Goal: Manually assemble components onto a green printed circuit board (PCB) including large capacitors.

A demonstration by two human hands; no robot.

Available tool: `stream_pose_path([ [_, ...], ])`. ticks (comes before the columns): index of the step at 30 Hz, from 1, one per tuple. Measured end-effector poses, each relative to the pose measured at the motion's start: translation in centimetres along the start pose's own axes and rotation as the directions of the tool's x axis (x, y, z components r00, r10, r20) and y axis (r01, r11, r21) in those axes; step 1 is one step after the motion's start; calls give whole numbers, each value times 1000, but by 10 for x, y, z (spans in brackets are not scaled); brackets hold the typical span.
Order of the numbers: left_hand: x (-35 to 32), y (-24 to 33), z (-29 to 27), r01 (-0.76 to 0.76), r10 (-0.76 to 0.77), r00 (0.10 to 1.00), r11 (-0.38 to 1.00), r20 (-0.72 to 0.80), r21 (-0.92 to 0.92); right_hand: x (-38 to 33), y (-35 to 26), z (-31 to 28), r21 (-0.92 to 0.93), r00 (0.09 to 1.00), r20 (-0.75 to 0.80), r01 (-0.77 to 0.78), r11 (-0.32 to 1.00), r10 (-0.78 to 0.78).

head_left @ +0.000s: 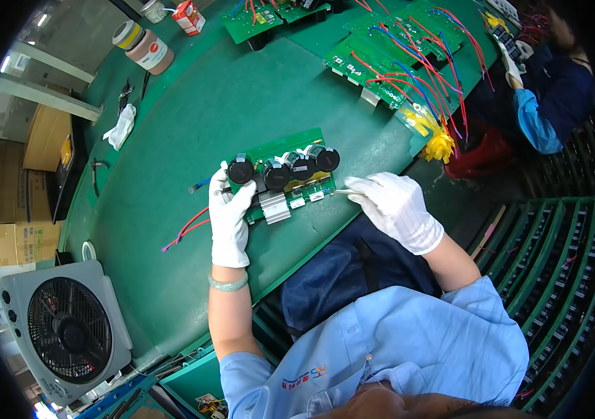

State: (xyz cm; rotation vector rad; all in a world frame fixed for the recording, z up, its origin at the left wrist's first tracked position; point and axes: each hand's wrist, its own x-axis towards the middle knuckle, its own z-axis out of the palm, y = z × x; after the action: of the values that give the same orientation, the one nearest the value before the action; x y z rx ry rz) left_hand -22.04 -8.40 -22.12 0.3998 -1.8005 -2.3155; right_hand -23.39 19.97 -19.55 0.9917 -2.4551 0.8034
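A green circuit board is tilted up in front of me over the green table. Large black round capacitors stand along it, with a finned silver heat sink below them. My left hand, in a white glove, grips the board's left end, fingers behind and thumb in front. In my gloved right hand is a slim silvery tool, possibly tweezers. Its tip is at the board's lower right corner; whether it touches is too small to tell. Red wires trail from the board's left side.
Several green boards with red and blue wires lie at the far right, beside a yellow bundle. A grey fan stands near left. Bottles and cutters sit far left. Another person works at the right.
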Motion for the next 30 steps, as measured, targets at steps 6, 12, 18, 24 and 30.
stream_pose_path([
  [6,-10,8,15,-105,107,991,994,-76,23,-36,11,-9,161,952,-107,-267,950,286],
  [12,-35,52,30,-865,596,470,162,651,476,-51,20,-16,200,916,-194,-314,928,351],
  [18,-39,50,45,-806,490,543,73,682,588,-47,20,-19,232,901,-173,-355,906,398],
  [24,-27,40,12,-570,635,758,757,-151,319,-47,5,-9,409,838,-150,-430,805,524],
  [30,5,46,-38,-466,380,836,873,-395,-146,-22,-1,1,556,812,41,-503,662,582],
])
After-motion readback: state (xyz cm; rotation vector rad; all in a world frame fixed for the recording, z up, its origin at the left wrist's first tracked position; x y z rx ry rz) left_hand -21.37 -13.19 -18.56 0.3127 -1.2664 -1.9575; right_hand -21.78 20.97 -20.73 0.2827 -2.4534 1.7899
